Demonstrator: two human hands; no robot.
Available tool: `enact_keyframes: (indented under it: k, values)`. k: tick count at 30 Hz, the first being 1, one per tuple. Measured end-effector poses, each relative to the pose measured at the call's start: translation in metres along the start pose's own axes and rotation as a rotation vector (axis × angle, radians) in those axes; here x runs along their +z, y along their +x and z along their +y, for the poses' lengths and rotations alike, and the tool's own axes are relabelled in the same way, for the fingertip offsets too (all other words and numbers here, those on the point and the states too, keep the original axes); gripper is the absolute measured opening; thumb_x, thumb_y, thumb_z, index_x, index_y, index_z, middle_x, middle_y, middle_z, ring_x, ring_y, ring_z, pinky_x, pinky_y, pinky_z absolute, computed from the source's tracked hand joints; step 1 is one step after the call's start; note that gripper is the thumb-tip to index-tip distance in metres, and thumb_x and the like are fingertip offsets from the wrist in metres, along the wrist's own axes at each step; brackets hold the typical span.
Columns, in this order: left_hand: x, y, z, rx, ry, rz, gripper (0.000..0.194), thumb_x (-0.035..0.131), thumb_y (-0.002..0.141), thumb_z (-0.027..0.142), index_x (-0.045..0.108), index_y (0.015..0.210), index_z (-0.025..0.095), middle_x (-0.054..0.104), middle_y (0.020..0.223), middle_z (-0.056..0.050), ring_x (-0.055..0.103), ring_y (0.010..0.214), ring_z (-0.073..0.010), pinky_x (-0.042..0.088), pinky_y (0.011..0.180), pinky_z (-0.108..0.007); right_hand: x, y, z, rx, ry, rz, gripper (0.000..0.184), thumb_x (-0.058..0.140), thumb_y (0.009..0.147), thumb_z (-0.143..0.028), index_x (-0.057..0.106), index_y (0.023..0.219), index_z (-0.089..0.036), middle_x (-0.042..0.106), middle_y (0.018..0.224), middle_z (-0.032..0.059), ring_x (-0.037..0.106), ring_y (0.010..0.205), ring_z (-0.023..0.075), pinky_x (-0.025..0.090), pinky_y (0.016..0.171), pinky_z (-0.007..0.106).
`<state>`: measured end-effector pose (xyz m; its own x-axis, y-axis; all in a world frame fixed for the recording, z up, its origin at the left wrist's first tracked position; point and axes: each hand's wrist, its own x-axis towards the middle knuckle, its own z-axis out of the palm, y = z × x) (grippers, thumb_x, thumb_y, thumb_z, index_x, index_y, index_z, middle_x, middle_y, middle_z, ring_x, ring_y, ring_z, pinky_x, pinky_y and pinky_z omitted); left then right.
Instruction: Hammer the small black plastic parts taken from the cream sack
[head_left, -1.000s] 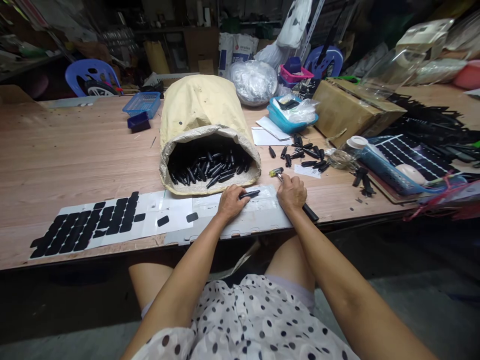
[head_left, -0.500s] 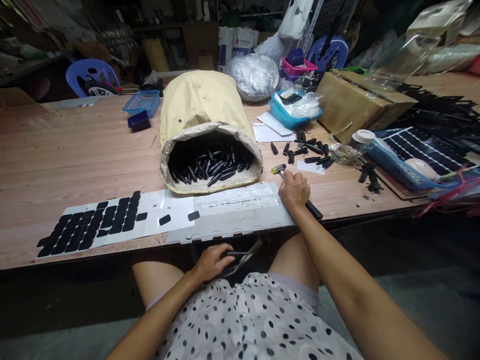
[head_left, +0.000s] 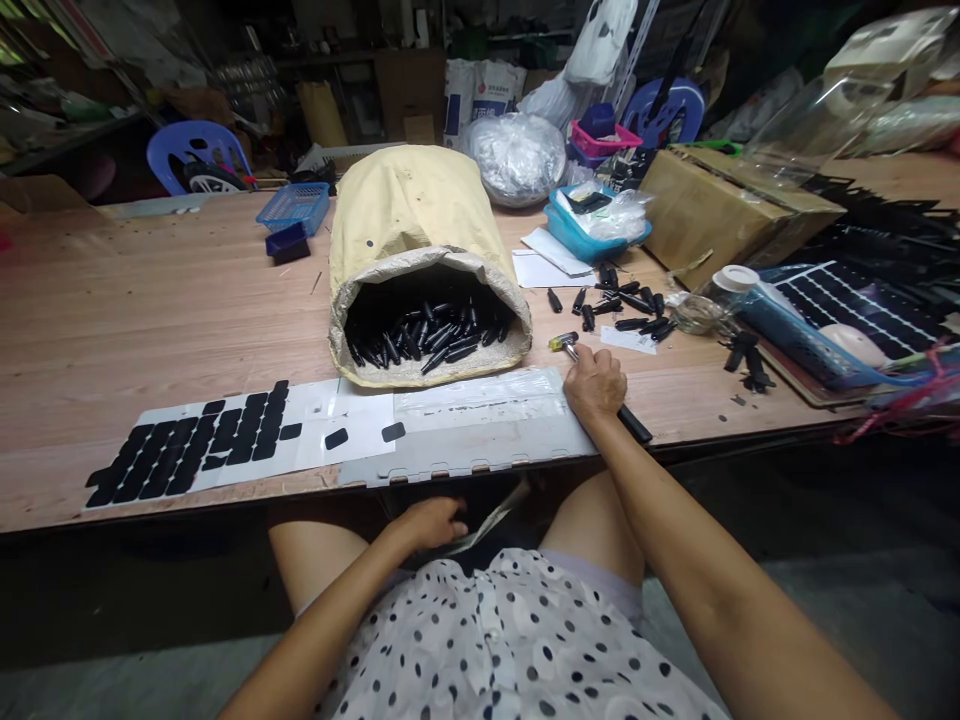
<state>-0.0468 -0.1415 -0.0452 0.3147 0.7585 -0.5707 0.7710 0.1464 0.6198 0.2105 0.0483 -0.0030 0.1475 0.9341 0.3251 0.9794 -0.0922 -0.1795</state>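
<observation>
My right hand is wrapped round a small hammer, resting over the right end of the grey sheet. The hammer's yellow and black head points toward the loose black parts, and its black handle sticks out below the hand. Under the table edge, above my lap, my left hand has loosely bent fingers, and no object shows in them. A pale bag-like edge lies beside its fingertips. In front, a yellow sack lies on its side, its mouth facing me, with many slim black parts inside.
A white sheet with rows of black stickers lies at left along the table edge. Loose black parts are scattered right of the sack. Behind stand a blue basket, a teal basket and a cardboard box.
The slim black part in my left hand has gone from view, and the fingers have loosened. My right hand still holds the hammer in the same place. The view has shifted slightly.
</observation>
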Motion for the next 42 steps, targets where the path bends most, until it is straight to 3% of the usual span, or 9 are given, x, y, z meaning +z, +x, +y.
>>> enact_keyframes:
  k: [3,5,9,12,18,27,31,35,42]
  values:
    - [-0.042,-0.026,0.03,0.194,-0.065,-0.449,0.029,0.073,0.077,0.045,0.073,0.099,0.026,0.074,0.086,0.0,0.066,0.08,-0.0178,0.05,0.074,-0.027,0.0,0.0,0.0,-0.009,-0.016,-0.009,0.038,0.045,0.095,-0.024,0.066,0.126,-0.02,0.057,0.104,0.0151,0.049,0.096,0.0274,0.032,0.07,0.033]
    - [-0.081,-0.029,0.046,0.265,-0.245,-0.474,0.035,0.068,0.082,0.05,0.072,0.105,0.024,0.072,0.086,0.0,0.063,0.076,-0.0149,0.05,0.071,-0.026,0.0,0.0,0.0,-0.01,-0.027,-0.017,0.038,0.044,0.095,-0.024,0.065,0.127,-0.02,0.057,0.104,0.0148,0.049,0.096,0.0271,0.032,0.07,0.033]
    - [-0.147,0.006,0.057,0.189,-0.252,0.317,0.032,0.061,0.087,0.048,0.069,0.102,0.021,0.069,0.092,-0.004,0.063,0.081,-0.0175,0.051,0.075,-0.031,0.002,0.001,0.0,-0.011,-0.031,-0.018,0.038,0.043,0.095,-0.023,0.065,0.126,-0.019,0.057,0.104,0.0145,0.05,0.096,0.0269,0.032,0.069,0.032]
    - [-0.167,0.046,0.055,0.005,-0.026,0.861,0.02,0.065,0.084,0.036,0.07,0.093,0.019,0.066,0.095,-0.005,0.063,0.089,-0.0207,0.051,0.084,-0.034,0.005,0.001,0.0,-0.012,-0.019,-0.006,0.037,0.046,0.094,-0.023,0.065,0.125,-0.019,0.057,0.103,0.0145,0.049,0.096,0.0269,0.032,0.069,0.032]
    - [-0.162,0.076,0.052,-0.19,0.203,0.92,0.012,0.066,0.083,0.027,0.072,0.092,0.02,0.065,0.103,-0.007,0.065,0.094,-0.0239,0.052,0.085,-0.033,0.006,0.001,-0.001,-0.006,0.005,-0.007,0.037,0.045,0.093,-0.022,0.066,0.124,-0.02,0.057,0.103,0.0146,0.049,0.097,0.0278,0.033,0.07,0.033]
    - [-0.161,0.024,0.037,-0.222,0.326,0.975,0.009,0.07,0.08,0.031,0.071,0.087,0.025,0.07,0.094,-0.004,0.063,0.096,-0.0265,0.051,0.08,-0.035,0.006,0.001,-0.004,0.007,-0.009,-0.017,0.039,0.043,0.094,-0.023,0.065,0.126,-0.02,0.057,0.105,0.0154,0.05,0.099,0.029,0.036,0.074,0.035]
    - [-0.147,0.022,0.055,-0.048,0.285,1.02,0.009,0.069,0.081,0.027,0.071,0.09,0.025,0.07,0.093,-0.004,0.061,0.093,-0.0252,0.05,0.08,-0.036,0.009,0.001,-0.002,-0.001,-0.018,-0.002,0.039,0.044,0.094,-0.024,0.064,0.127,-0.02,0.056,0.105,0.015,0.049,0.099,0.0282,0.035,0.074,0.035]
    - [-0.122,0.052,0.085,0.261,0.166,0.8,0.007,0.07,0.082,0.025,0.071,0.089,0.025,0.069,0.09,-0.001,0.06,0.09,-0.0215,0.048,0.08,-0.033,0.012,0.001,-0.001,-0.007,-0.023,0.006,0.039,0.044,0.094,-0.024,0.063,0.127,-0.021,0.056,0.104,0.0145,0.048,0.098,0.0276,0.035,0.074,0.034]
    - [-0.098,0.092,0.092,0.281,0.111,0.754,0.01,0.073,0.078,0.019,0.07,0.087,0.023,0.067,0.089,-0.002,0.057,0.093,-0.0231,0.046,0.087,-0.037,0.012,0.0,-0.002,-0.012,-0.034,0.003,0.039,0.045,0.094,-0.024,0.063,0.128,-0.021,0.056,0.105,0.0143,0.047,0.097,0.0272,0.034,0.074,0.034]
